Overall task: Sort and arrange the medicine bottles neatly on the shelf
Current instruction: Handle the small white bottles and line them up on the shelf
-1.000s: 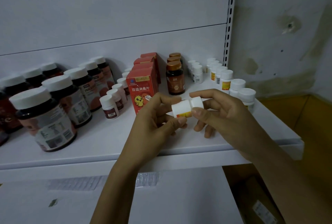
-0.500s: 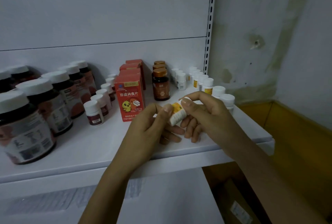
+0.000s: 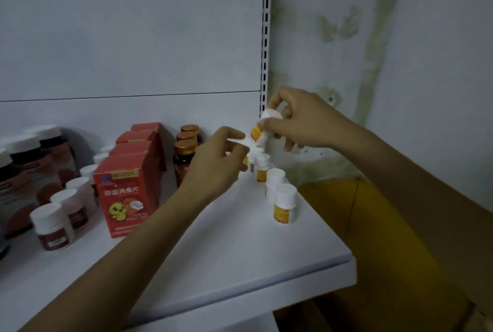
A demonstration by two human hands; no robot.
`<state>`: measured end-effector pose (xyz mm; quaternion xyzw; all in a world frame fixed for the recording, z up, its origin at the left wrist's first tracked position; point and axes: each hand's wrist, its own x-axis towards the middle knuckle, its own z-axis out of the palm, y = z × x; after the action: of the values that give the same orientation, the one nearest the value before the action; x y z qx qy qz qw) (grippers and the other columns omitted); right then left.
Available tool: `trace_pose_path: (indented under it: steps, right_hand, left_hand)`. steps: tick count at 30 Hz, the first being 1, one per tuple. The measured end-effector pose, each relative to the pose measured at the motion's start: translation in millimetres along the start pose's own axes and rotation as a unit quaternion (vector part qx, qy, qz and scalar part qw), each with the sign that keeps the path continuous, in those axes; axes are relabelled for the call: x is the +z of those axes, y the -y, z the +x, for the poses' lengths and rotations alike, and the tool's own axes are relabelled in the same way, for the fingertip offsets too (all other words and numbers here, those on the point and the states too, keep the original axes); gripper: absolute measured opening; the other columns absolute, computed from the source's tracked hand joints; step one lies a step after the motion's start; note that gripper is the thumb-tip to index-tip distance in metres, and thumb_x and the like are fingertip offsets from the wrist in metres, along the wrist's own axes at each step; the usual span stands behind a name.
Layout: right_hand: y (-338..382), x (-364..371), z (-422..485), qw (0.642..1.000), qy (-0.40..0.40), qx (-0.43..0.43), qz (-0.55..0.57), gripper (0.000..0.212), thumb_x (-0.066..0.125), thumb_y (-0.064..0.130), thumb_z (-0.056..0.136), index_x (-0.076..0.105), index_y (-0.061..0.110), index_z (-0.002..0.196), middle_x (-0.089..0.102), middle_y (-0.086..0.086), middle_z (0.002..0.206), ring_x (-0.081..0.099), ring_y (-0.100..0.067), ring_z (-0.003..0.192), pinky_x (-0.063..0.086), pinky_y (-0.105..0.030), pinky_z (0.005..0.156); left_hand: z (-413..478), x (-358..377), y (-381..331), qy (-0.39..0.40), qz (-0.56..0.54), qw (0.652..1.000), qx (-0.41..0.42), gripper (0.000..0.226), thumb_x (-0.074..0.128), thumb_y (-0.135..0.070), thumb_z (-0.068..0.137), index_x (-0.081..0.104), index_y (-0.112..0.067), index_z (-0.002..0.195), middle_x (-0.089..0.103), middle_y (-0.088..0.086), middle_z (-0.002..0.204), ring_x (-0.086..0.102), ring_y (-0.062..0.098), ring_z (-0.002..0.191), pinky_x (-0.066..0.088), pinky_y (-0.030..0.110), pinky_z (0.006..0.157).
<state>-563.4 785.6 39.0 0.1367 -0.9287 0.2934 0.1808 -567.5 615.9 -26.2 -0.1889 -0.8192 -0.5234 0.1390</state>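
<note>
My right hand (image 3: 301, 121) grips a small white medicine bottle with a yellow-orange label (image 3: 262, 131), tilted, above the back right corner of the white shelf (image 3: 240, 257). Below it a row of matching white bottles (image 3: 285, 203) runs from the shelf's back towards the front along the right side. My left hand (image 3: 216, 166) hovers just left of the held bottle with curled fingers. A white shape shows between its thumb and forefinger; whether it pinches anything is unclear.
Red boxes (image 3: 122, 193) stand in a line at the middle, with brown gold-capped bottles (image 3: 184, 155) behind my left hand. Small white-capped bottles (image 3: 53, 225) and large dark jars (image 3: 26, 171) fill the left. A slotted shelf upright (image 3: 265, 38) and stained wall bound the right.
The bottle was held in both hands over the shelf's front. My right hand has lifted it up and back towards the right rear corner, and my left hand has come off it.
</note>
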Motion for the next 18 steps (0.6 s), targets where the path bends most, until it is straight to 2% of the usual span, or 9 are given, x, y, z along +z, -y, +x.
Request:
trace_pose_path:
  steps: [2,4,7,10,15,18]
  right_hand:
    - [-13.9,4.9,6.4,0.997,0.045,0.016,-0.063,0.028,0.067,0.042,0.082,0.053,0.024,0.098,0.068,0.006,0.081,0.067,-0.010,0.054,0.057,-0.034,0.062]
    - [-21.0,9.8,12.3,0.991,0.081,0.017,-0.109,0.029,0.067,0.046,0.081,0.053,0.024,0.094,0.070,0.005,0.080,0.068,-0.010,0.055,0.057,-0.034,0.066]
    - [-24.7,15.1,21.0,0.979,0.126,0.012,-0.158,0.036,0.067,0.051,0.081,0.059,0.017,0.090,0.073,0.000,0.078,0.069,-0.011,0.058,0.051,-0.025,0.056]
    - [-25.0,20.6,26.4,0.967,0.181,0.016,-0.179,0.045,0.068,0.052,0.081,0.062,0.009,0.089,0.072,-0.004,0.076,0.070,-0.015,0.061,0.049,-0.022,0.049]
    - [-30.2,30.4,31.6,0.946,0.234,-0.004,-0.224,0.044,0.066,0.056,0.080,0.053,0.014,0.081,0.071,-0.004,0.074,0.071,-0.018,0.063,0.053,-0.025,0.052]
    - [-31.5,33.9,33.6,0.940,0.235,-0.017,-0.249,0.047,0.066,0.060,0.079,0.044,0.018,0.073,0.067,-0.002,0.068,0.068,-0.017,0.057,0.051,-0.024,0.050]
  left_hand:
    - [8.5,8.0,13.1,0.013,0.078,0.997,0.018,0.019,0.050,-0.021,0.093,0.055,-0.021,0.112,0.069,-0.006,0.094,0.067,0.012,0.079,0.058,0.039,0.072]
    - [10.8,14.0,26.3,0.018,0.121,0.992,0.020,0.015,0.053,-0.024,0.091,0.057,-0.022,0.106,0.068,-0.009,0.091,0.066,0.013,0.080,0.056,0.038,0.074]
    - [10.8,20.0,42.4,0.052,0.172,0.984,0.006,0.007,0.057,-0.030,0.091,0.056,-0.027,0.097,0.064,-0.013,0.089,0.064,0.010,0.078,0.054,0.031,0.071]
    - [11.0,22.7,50.4,0.072,0.206,0.976,0.018,0.006,0.061,-0.035,0.087,0.056,-0.030,0.088,0.065,-0.014,0.086,0.061,0.005,0.074,0.053,0.029,0.069]
    - [7.9,25.4,49.7,0.096,0.215,0.971,0.040,0.012,0.059,-0.042,0.084,0.060,-0.031,0.083,0.065,-0.018,0.082,0.060,0.000,0.071,0.054,0.029,0.069]
    - [6.5,24.6,47.9,0.099,0.225,0.968,0.044,0.005,0.058,-0.038,0.086,0.055,-0.035,0.087,0.065,-0.019,0.086,0.060,-0.001,0.073,0.053,0.027,0.070]
